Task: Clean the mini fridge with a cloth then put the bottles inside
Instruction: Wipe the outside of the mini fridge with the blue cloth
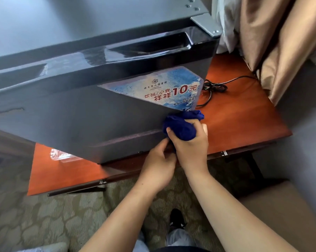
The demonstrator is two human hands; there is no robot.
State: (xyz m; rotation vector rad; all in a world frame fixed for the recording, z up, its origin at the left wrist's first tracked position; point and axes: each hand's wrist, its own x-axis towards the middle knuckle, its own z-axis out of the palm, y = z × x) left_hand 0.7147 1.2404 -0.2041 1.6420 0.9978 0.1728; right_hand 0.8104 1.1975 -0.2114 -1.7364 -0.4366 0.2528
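Observation:
A dark grey mini fridge (77, 113) stands on a low red-brown wooden table (244, 120), its door closed and a blue price sticker (164, 88) on the front. My right hand (191, 142) grips a bunched dark blue cloth (180, 126) and holds it against the lower right corner of the fridge door. My left hand (159, 164) sits just beside it, fingers curled at the cloth's lower end near the door's bottom edge. No bottles are clearly visible.
A black power cable (215, 88) lies coiled on the table right of the fridge. Beige curtains (280, 42) hang at the right. Clear crinkled plastic (62, 155) shows under the fridge's left side. Patterned carpet (44, 215) lies below, with my shoe (177, 219).

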